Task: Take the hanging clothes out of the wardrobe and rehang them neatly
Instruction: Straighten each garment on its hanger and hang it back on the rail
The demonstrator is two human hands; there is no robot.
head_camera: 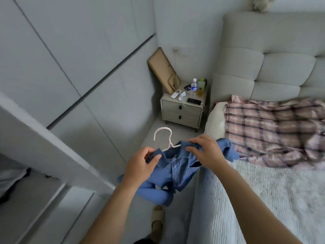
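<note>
The blue denim shirt (175, 166) is hanging in the air between the wardrobe and the bed, near the camera, and it is sitting on a white plastic hanger (164, 138) whose hook is pointing up and away toward the nightstand. The left hand (140, 164) is pinching the left shoulder of the shirt, with thumb and fingers curled on the cloth close to the collar. The right hand (205, 151) is gripping the right shoulder, fingers bent over the fabric and probably over the hanger arm under it, though the arm itself is hidden. I am judging that both hands are holding the shoulders like this in order to seat the shirt evenly on the hanger, so it will hang straight afterwards. One sleeve is dropping down near the floor and another part is lying toward the bed edge.

To the left, the open wardrobe door (52, 138) is standing near. To the right, the bed (263, 191) is carrying a plaid blanket (274, 131). Farther away, the nightstand (182, 111) is holding a water bottle (194, 86) and a phone (194, 101). A beige slipper (157, 221) is showing below the shirt.
</note>
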